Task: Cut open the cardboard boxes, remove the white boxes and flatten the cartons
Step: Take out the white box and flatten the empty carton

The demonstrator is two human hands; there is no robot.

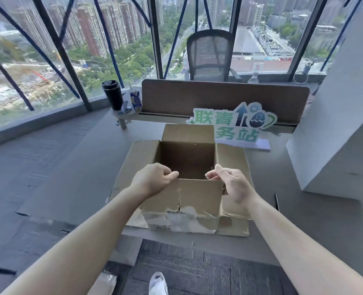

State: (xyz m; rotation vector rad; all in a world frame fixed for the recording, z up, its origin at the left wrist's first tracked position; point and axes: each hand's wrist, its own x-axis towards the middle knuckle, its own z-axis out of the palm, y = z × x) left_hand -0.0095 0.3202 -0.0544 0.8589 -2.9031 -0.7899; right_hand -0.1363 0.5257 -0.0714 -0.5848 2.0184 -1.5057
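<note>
Bare forearms reaching over the bench (304,231) edge, left hand (153,180) and right hand (229,184) each pinching the near wall of the cardboard box (187,201). Flaps splayed, interior apparently emptied; grip placed seemingly for collapsing the carton flat.

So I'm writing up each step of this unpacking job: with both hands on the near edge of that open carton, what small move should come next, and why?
Probably press the carton's walls in to start flattening it. The cardboard box stands open on the table with all flaps spread, and its inside looks empty. The left hand and right hand both pinch its near wall's top edge.
</note>
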